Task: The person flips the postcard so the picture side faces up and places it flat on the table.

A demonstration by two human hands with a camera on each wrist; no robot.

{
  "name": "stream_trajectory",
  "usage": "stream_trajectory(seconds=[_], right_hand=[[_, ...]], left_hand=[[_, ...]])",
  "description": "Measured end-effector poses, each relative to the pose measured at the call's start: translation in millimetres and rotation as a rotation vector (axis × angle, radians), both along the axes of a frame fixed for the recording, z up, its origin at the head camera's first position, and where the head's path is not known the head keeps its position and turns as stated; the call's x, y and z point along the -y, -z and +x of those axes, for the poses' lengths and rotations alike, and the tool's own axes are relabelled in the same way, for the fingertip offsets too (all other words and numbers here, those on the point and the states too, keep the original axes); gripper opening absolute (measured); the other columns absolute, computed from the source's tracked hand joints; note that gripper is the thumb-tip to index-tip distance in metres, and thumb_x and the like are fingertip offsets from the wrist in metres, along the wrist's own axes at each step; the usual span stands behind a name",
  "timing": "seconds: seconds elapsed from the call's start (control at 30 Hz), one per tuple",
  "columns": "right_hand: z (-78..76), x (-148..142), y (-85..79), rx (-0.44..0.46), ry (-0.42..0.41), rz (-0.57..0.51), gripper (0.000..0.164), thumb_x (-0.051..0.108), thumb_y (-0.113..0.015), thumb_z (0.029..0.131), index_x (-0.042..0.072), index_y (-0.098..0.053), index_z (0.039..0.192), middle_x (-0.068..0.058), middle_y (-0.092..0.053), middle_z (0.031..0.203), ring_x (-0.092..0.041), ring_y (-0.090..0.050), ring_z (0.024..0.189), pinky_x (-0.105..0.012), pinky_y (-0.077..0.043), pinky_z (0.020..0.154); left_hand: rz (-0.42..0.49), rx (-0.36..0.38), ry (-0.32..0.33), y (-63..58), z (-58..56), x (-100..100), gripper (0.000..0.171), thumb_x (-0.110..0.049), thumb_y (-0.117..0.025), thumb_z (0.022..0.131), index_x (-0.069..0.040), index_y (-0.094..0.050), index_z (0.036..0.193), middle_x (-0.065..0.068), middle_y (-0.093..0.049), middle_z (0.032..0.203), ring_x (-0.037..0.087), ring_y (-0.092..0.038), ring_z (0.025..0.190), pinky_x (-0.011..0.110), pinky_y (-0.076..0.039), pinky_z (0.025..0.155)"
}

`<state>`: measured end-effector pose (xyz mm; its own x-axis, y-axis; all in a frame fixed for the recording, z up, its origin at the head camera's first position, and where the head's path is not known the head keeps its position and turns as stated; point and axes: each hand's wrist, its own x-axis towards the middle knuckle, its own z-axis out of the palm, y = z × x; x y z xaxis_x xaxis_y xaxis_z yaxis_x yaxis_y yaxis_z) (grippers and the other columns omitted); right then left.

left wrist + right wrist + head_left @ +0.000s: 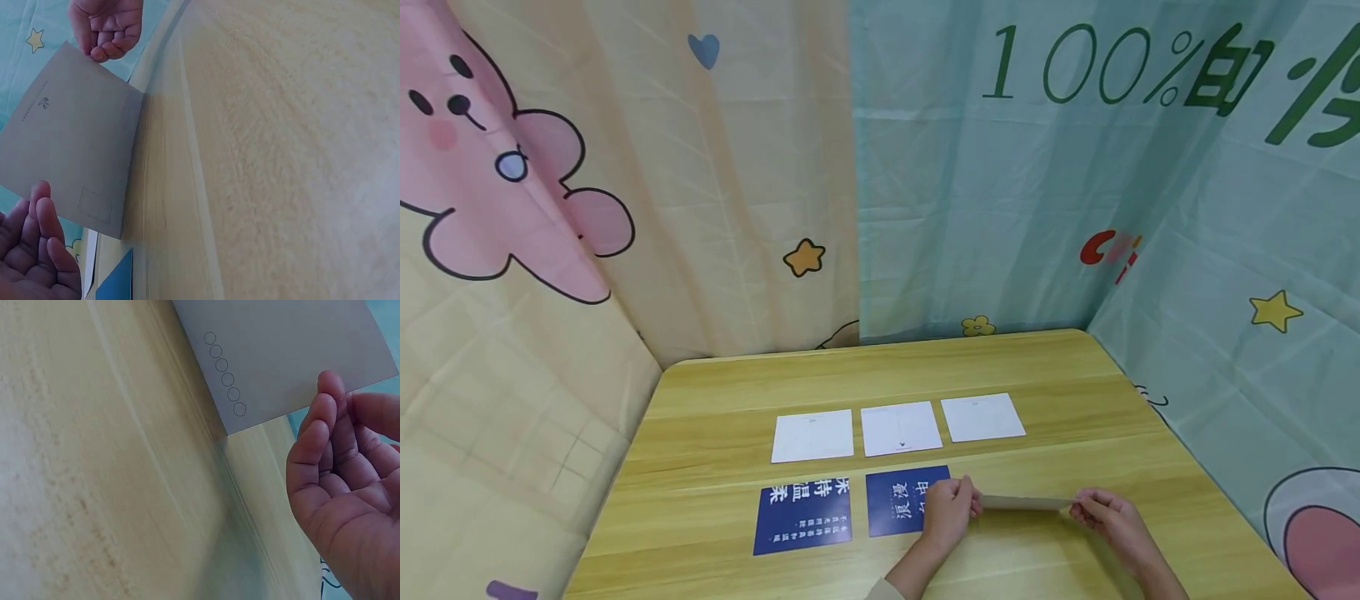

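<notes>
Both hands hold a postcard (1026, 502) upright by its two short sides, over the front right part of the table. My left hand (950, 510) pinches one end and overlaps a blue card in the head view. At the other end, the thumb and fingers of my right hand (1108, 521) pinch the edge. The left wrist view shows the postcard's plain back (69, 137) with a small print and a stamp box. A line of small circles runs along the postcard (281, 362) in the right wrist view. Its lower edge is close over the table.
Two blue cards with white lettering, a left one (805, 533) and a right one (887, 500), lie in the front row. Behind them are three white cards: left (812, 437), middle (901, 429), right (983, 417). Printed curtains (925, 208) surround the wooden table (700, 417).
</notes>
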<state>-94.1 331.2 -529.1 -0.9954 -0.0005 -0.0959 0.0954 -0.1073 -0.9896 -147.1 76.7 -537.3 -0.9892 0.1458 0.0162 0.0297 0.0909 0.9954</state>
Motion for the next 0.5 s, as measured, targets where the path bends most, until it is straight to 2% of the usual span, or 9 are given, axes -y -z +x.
stream_trajectory(seconds=[0.13,0.27,0.37,0.5], right_hand=[[-0.9,0.7,-0.5,0.073,0.046,0.091,0.015,0.004,-0.049,0.092,-0.001,-0.063,0.089,0.000,-0.063,0.084,-0.009,-0.060,0.076,-0.025,-0.050,0.070],[-4.4,4.6,-0.6,0.186,0.135,0.224,0.015,0.003,-0.051,0.091,-0.006,-0.062,0.092,-0.001,-0.061,0.085,-0.009,-0.056,0.073,-0.025,-0.049,0.068],[-8.0,7.8,0.1,0.219,0.162,0.320,0.018,0.003,-0.051,0.090,-0.011,-0.060,0.095,-0.006,-0.061,0.089,-0.009,-0.055,0.075,-0.027,-0.049,0.068],[-12.0,10.6,2.1,0.208,0.151,0.416,0.020,0.003,-0.051,0.090,-0.015,-0.059,0.095,-0.011,-0.061,0.091,-0.009,-0.055,0.076,-0.027,-0.049,0.068]], left_hand=[[-0.039,-0.008,0.002,1.7,0.7,-0.5,0.033,-0.012,-0.050,0.090,-0.005,-0.067,0.063,-0.004,-0.057,0.052,0.006,-0.051,0.046,0.019,-0.040,0.045],[-0.071,-0.010,-0.001,4.7,0.2,-1.1,0.032,-0.011,-0.051,0.088,-0.006,-0.067,0.061,-0.006,-0.057,0.052,0.004,-0.049,0.046,0.019,-0.038,0.044],[-0.105,-0.019,0.002,5.7,-0.8,-1.4,0.032,-0.012,-0.050,0.089,-0.007,-0.068,0.063,-0.007,-0.057,0.052,0.004,-0.049,0.046,0.020,-0.037,0.044],[-0.157,-0.052,0.005,7.0,-3.3,-1.3,0.033,-0.012,-0.050,0.089,-0.008,-0.068,0.062,-0.008,-0.056,0.051,0.004,-0.047,0.046,0.021,-0.035,0.043]])
